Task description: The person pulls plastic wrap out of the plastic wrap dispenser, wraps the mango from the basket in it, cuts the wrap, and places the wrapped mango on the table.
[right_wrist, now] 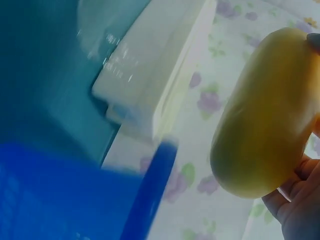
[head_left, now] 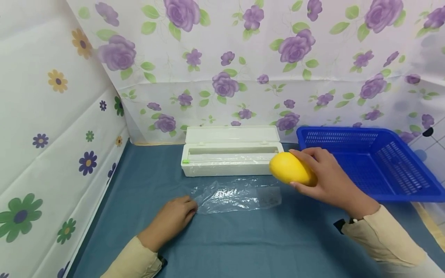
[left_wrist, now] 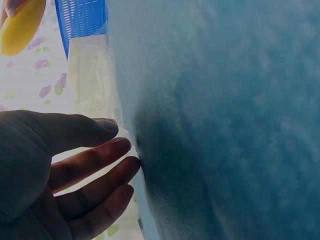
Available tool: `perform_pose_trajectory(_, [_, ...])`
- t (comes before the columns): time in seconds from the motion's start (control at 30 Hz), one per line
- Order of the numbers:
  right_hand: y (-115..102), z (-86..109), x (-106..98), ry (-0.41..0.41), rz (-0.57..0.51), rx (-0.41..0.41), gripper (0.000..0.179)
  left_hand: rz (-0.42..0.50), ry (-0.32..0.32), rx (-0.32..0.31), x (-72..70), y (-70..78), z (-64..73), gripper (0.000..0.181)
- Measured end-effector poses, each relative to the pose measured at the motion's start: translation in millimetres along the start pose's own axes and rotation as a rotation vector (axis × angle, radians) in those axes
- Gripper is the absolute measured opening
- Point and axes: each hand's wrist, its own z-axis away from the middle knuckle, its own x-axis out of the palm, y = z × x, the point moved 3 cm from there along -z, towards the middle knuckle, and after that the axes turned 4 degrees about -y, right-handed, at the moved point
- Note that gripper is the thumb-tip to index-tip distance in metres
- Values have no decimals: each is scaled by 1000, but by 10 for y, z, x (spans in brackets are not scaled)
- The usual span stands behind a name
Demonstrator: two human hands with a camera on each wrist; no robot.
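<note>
My right hand [head_left: 325, 179] grips a yellow mango [head_left: 292, 168] from the side, thumb below and fingers over the top, held up above the table at the right end of a white cling film box [head_left: 229, 170]. In the right wrist view the mango [right_wrist: 260, 120] appears large and smooth. A sheet of clear plastic film [head_left: 240, 197] lies on the table in front of the box. My left hand [head_left: 172, 218] rests at the film's left end. In the left wrist view its fingers [left_wrist: 100, 182] are loosely bent, thumb apart from them, fingertips right at the table.
A blue plastic basket [head_left: 379, 189] stands at the right, beside the box. The box's lid [head_left: 232, 134] is raised at the back, with a film roll inside. A blue-green cloth [head_left: 243, 243] covers the table; flowered sheets [head_left: 222, 50] hang behind and at the left.
</note>
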Motion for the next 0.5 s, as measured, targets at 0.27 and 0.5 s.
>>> perform_pose_trajectory(0.27, [-226, -111, 235, -4, -56, 11, 84, 2, -2, 15, 16, -3, 12, 13])
perform_pose_trajectory(0.5, [-374, -182, 449, -52, -96, 36, 80, 10, -4, 15, 1, -6, 8, 12])
